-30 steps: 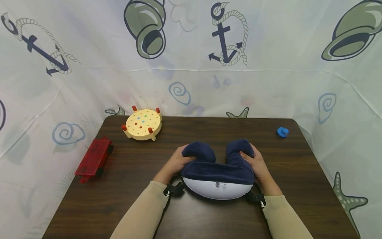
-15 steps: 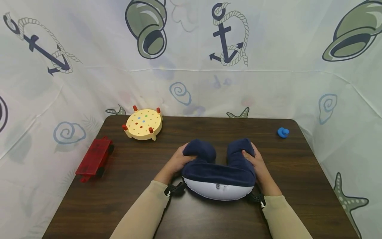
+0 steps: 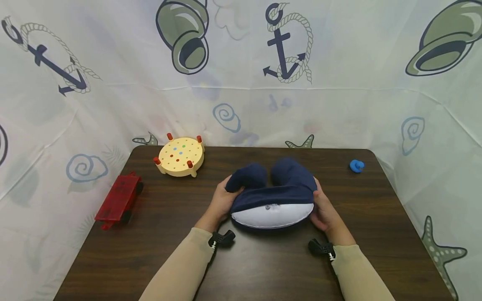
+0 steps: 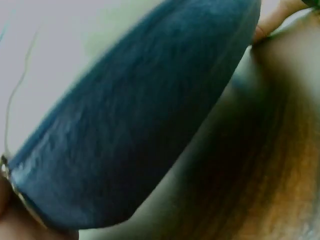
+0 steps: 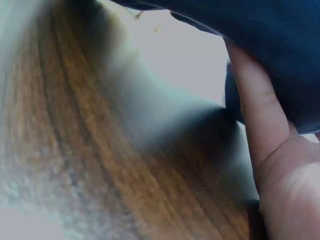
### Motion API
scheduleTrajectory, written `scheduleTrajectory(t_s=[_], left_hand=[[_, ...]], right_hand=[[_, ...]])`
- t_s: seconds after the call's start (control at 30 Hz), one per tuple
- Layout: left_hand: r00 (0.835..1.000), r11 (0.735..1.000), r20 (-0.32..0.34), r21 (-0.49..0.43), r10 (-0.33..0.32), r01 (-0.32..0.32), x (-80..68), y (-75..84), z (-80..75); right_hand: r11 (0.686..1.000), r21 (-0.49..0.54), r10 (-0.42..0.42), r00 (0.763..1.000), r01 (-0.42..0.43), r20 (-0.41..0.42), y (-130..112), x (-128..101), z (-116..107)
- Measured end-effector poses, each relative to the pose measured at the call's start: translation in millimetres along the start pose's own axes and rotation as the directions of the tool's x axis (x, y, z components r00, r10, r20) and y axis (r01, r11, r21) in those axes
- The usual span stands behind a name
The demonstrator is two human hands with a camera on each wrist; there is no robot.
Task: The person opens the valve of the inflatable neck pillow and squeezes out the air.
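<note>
A navy U-shaped neck pillow (image 3: 271, 194) is held over the middle of the table, its two arms toward the far side. Along its near side runs a white panel (image 3: 278, 215) with a small round valve (image 3: 267, 207). My left hand (image 3: 221, 202) grips the pillow's left arm, fingers partly hidden behind the fabric. At the right side, my right hand (image 3: 324, 211) holds the outer edge. In the right wrist view the thumb (image 5: 257, 100) lies along the navy cloth (image 5: 295, 65). The left wrist view is mostly filled by the pillow's blurred dark side (image 4: 135, 115).
The dark wooden table (image 3: 169, 259) carries a red toy with black wheels (image 3: 119, 198) at left. A round yellow dotted toy with red-tipped pegs (image 3: 180, 156) sits at back left, a small blue object (image 3: 356, 166) at back right. Behind hangs a sea-patterned cloth (image 3: 339, 108).
The pillow has moved away from my body and tilted, its white panel now farther up the view. My right hand has slid from the right arm down to the outer side.
</note>
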State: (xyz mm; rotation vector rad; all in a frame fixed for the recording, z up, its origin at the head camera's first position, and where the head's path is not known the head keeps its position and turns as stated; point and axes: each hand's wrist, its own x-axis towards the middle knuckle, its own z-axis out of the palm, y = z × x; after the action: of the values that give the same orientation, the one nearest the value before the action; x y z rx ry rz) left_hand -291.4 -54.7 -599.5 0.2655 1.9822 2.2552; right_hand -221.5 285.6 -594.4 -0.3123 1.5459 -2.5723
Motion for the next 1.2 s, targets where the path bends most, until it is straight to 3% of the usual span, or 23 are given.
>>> scheduleTrajectory(t_s=[0.1,0.17,0.27,0.37,0.43,0.53,0.6,0.67,0.77,0.83,0.97,1.2], left_hand=[[0.999,0.999,0.038,-0.045,-0.022,0.024,-0.4,-0.1,1.6],[0.994,0.992,0.079,-0.103,-0.069,0.077,-0.6,-0.3,1.8],[0.98,0.961,0.151,-0.225,-0.126,0.158,-2.2,0.8,2.5],[0.972,0.917,0.221,-0.365,-0.083,0.161,-4.4,3.0,2.3],[0.963,0.88,0.268,-0.447,-0.04,0.161,-5.6,4.7,1.7],[0.942,0.852,0.331,-0.476,-0.056,0.217,-6.6,5.3,1.8],[0.934,0.874,0.34,-0.415,-0.108,0.252,-6.6,4.5,3.8],[0.936,0.913,0.319,-0.318,-0.152,0.257,-6.5,3.3,6.7],[0.956,0.959,0.256,-0.201,-0.146,0.2,-6.2,1.5,10.5],[0.965,0.975,0.23,-0.156,-0.123,0.161,-6.4,0.9,11.9],[0.968,0.979,0.226,-0.145,-0.111,0.147,-6.0,0.5,13.0],[0.948,0.971,0.282,-0.142,-0.149,0.195,-3.4,2.8,10.9]], right_hand=[[0.999,-0.039,0.029,0.995,-0.032,-0.094,-0.7,1.8,3.4],[0.998,-0.062,-0.014,0.983,0.003,-0.181,-0.6,3.5,5.1],[0.992,-0.097,-0.1,0.952,0.075,-0.288,-0.2,5.3,6.3],[0.989,-0.091,-0.141,0.924,0.116,-0.357,0.4,6.2,6.6],[0.99,-0.055,-0.141,0.923,0.13,-0.359,0.6,6.3,6.1],[0.992,0.015,-0.12,0.96,0.128,-0.253,0.7,5.0,4.2],[0.993,0.039,-0.1,0.983,0.107,-0.154,0.7,3.4,3.3],[0.998,-0.003,-0.069,0.993,0.069,-0.096,0.1,1.5,3.2],[0.994,-0.104,0.016,0.992,-0.029,-0.126,-0.9,1.2,4.8],[0.979,-0.178,0.068,0.98,-0.101,-0.186,-2.4,2.4,6.6],[0.945,-0.27,0.104,0.955,-0.182,-0.277,-4.9,4.6,9.7],[0.925,-0.346,0.041,0.949,-0.154,-0.312,-5.0,3.8,10.7]])
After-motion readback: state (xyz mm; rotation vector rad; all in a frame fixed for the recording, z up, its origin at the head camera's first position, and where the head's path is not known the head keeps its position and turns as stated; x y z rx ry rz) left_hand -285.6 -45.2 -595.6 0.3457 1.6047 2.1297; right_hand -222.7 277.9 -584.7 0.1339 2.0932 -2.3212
